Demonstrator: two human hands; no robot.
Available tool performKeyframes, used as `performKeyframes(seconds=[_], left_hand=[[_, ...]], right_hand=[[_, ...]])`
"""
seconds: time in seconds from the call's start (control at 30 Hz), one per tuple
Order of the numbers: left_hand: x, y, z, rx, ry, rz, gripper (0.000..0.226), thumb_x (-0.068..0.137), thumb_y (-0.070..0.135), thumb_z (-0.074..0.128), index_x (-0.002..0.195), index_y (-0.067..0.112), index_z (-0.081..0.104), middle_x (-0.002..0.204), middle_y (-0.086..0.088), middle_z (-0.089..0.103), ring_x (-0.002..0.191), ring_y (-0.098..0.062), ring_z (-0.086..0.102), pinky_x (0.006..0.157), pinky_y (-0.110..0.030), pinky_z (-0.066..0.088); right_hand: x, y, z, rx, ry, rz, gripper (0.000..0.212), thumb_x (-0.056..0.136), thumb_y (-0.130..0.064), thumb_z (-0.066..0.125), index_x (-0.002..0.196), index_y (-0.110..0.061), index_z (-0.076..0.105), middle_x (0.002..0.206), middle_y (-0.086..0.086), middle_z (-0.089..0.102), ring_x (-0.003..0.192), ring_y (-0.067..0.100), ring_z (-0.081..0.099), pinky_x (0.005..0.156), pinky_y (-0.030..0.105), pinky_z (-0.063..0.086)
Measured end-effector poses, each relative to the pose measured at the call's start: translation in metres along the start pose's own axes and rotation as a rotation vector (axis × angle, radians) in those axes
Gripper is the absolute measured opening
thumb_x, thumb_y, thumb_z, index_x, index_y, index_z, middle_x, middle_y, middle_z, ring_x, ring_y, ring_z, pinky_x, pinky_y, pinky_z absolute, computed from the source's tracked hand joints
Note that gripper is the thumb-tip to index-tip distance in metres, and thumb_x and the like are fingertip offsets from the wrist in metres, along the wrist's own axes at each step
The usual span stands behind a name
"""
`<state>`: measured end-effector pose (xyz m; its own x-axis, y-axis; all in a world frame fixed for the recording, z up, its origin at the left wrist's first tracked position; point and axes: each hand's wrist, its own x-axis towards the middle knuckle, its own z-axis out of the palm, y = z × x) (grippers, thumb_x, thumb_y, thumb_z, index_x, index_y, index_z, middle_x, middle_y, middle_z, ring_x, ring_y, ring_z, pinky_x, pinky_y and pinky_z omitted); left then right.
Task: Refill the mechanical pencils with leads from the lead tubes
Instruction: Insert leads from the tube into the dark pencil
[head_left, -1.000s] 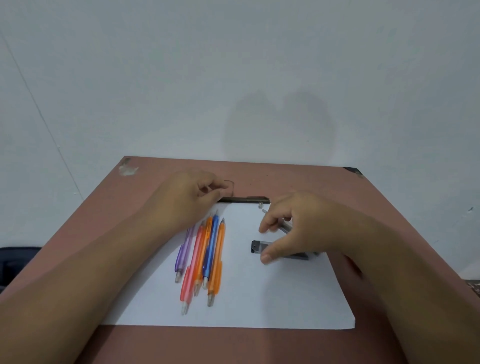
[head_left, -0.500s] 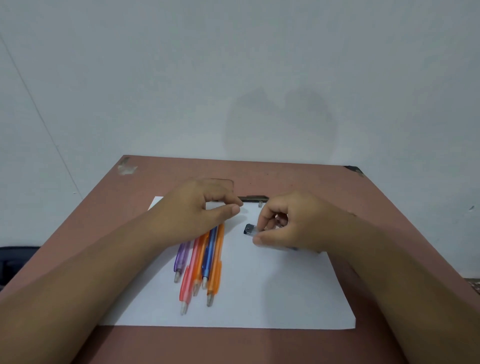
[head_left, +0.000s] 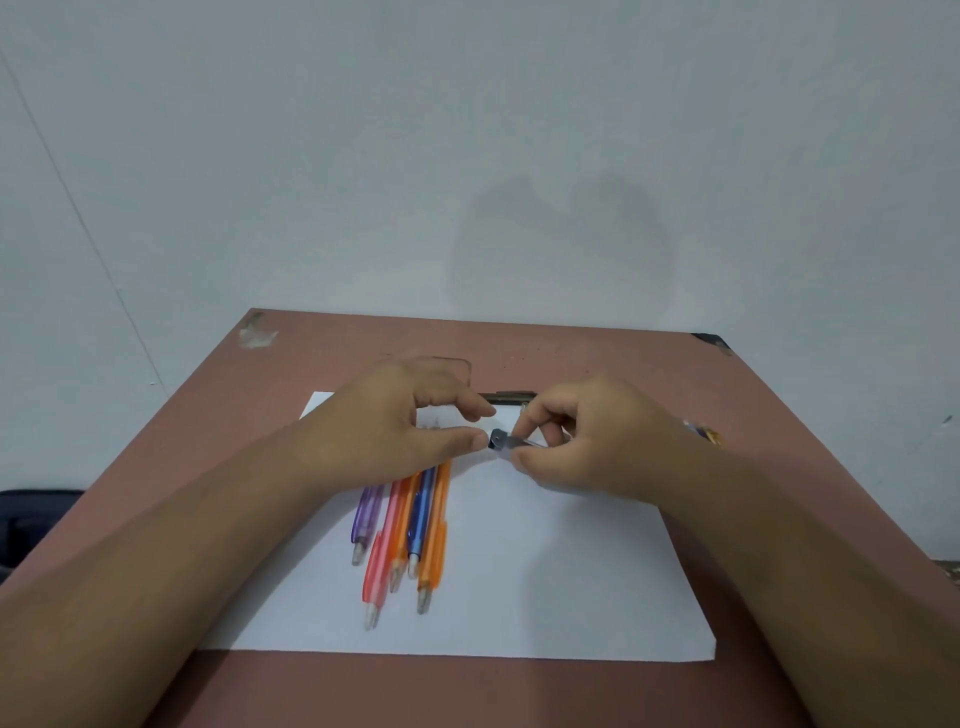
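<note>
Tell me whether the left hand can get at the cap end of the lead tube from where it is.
Probably yes. The left hand has thumb and forefinger parted right beside the dark cap end of the lead tube, which the right hand pinches; nothing lies between.

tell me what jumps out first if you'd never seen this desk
Two bare hands meet above a white paper sheet on the reddish-brown table: the right hand pinches a small grey clear-bodied lead tube, and the left hand has its thumb and forefinger at the tube's cap. Below the left hand lies a row of translucent purple, pink, orange and blue mechanical pencils.
</note>
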<state>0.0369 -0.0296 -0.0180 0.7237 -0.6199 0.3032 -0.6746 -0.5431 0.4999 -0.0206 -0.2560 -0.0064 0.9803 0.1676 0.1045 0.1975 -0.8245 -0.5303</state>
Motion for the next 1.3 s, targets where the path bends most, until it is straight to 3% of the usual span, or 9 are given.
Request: performKeyframes(seconds=[0.13, 0.33, 0.47, 0.57, 0.8, 0.93, 1.07, 1.2, 1.3], left_hand=[[0.000, 0.001, 0.003, -0.067, 0.042, 0.074, 0.021, 0.085, 0.048, 0.072, 0.105, 0.041, 0.076, 0.099, 0.013, 0.071, 0.101, -0.007, 0.059, 0.081, -0.011, 0.041], [-0.001, 0.007, 0.000, -0.324, 0.086, 0.001, 0.015, 0.082, 0.050, 0.073, 0.097, 0.047, 0.076, 0.095, 0.018, 0.073, 0.092, -0.006, 0.062, 0.077, -0.024, 0.043], [-0.001, 0.005, -0.001, -0.473, 0.106, -0.098, 0.031, 0.072, 0.061, 0.076, 0.098, 0.045, 0.077, 0.104, 0.013, 0.075, 0.095, -0.010, 0.067, 0.079, -0.036, 0.051], [-0.003, 0.007, 0.000, -0.551, 0.109, -0.141, 0.033, 0.074, 0.059, 0.076, 0.101, 0.040, 0.078, 0.107, 0.008, 0.076, 0.101, -0.017, 0.069, 0.095, -0.048, 0.054], [-0.002, 0.014, -0.001, -0.673, 0.142, -0.128, 0.024, 0.080, 0.039, 0.068, 0.099, 0.031, 0.080, 0.102, 0.006, 0.078, 0.101, -0.011, 0.071, 0.092, -0.033, 0.052], [-0.003, 0.017, -0.004, -0.638, 0.164, -0.145, 0.020, 0.085, 0.041, 0.062, 0.088, 0.038, 0.081, 0.091, 0.009, 0.078, 0.086, -0.006, 0.070, 0.075, -0.016, 0.050], [-0.004, 0.014, -0.004, -0.572, 0.192, -0.199, 0.020, 0.091, 0.048, 0.062, 0.089, 0.040, 0.080, 0.083, 0.007, 0.076, 0.082, -0.012, 0.067, 0.079, -0.034, 0.053], [-0.003, 0.022, 0.001, -0.625, 0.215, -0.245, 0.020, 0.096, 0.028, 0.060, 0.097, 0.024, 0.080, 0.082, 0.001, 0.076, 0.074, -0.011, 0.067, 0.066, -0.024, 0.054], [-0.001, 0.028, 0.003, -0.736, 0.193, -0.305, 0.021, 0.099, 0.019, 0.057, 0.105, 0.015, 0.077, 0.091, -0.004, 0.078, 0.085, -0.019, 0.073, 0.074, -0.029, 0.060]], right_hand=[[-0.003, -0.001, -0.002, 0.143, 0.094, -0.048, 0.007, 0.081, -0.031, 0.082, 0.085, -0.030, 0.076, 0.065, -0.012, 0.055, 0.056, 0.004, 0.045, 0.053, 0.015, 0.036], [-0.003, -0.003, -0.003, 0.207, 0.115, -0.083, 0.012, 0.082, -0.029, 0.082, 0.091, -0.030, 0.075, 0.073, -0.017, 0.061, 0.056, 0.000, 0.049, 0.055, 0.013, 0.038], [-0.003, -0.006, -0.003, 0.257, 0.066, -0.061, 0.018, 0.083, -0.026, 0.082, 0.097, -0.030, 0.072, 0.080, -0.014, 0.068, 0.061, -0.002, 0.058, 0.060, 0.015, 0.047], [-0.003, -0.007, -0.002, 0.356, 0.062, -0.044, 0.019, 0.081, -0.021, 0.084, 0.096, -0.026, 0.073, 0.082, -0.008, 0.073, 0.069, 0.005, 0.065, 0.067, 0.022, 0.056], [-0.004, -0.010, -0.002, 0.426, 0.088, -0.097, 0.016, 0.083, -0.018, 0.082, 0.098, -0.025, 0.079, 0.080, -0.003, 0.073, 0.068, 0.011, 0.065, 0.071, 0.028, 0.058], [-0.005, -0.012, -0.002, 0.456, 0.079, -0.106, 0.018, 0.083, -0.014, 0.083, 0.096, -0.026, 0.079, 0.080, 0.001, 0.074, 0.068, 0.017, 0.067, 0.072, 0.033, 0.059], [-0.004, -0.011, 0.002, 0.438, 0.107, -0.107, 0.019, 0.082, -0.013, 0.083, 0.094, -0.027, 0.077, 0.077, -0.004, 0.073, 0.065, 0.009, 0.065, 0.067, 0.028, 0.058], [-0.002, -0.008, -0.002, 0.248, 0.132, -0.109, 0.024, 0.084, -0.020, 0.080, 0.100, -0.036, 0.074, 0.084, -0.015, 0.073, 0.077, 0.003, 0.067, 0.070, 0.017, 0.055], [-0.001, -0.003, -0.005, 0.126, 0.177, -0.126, 0.028, 0.086, -0.016, 0.076, 0.105, -0.036, 0.074, 0.092, -0.015, 0.072, 0.089, 0.003, 0.066, 0.075, 0.014, 0.052]])
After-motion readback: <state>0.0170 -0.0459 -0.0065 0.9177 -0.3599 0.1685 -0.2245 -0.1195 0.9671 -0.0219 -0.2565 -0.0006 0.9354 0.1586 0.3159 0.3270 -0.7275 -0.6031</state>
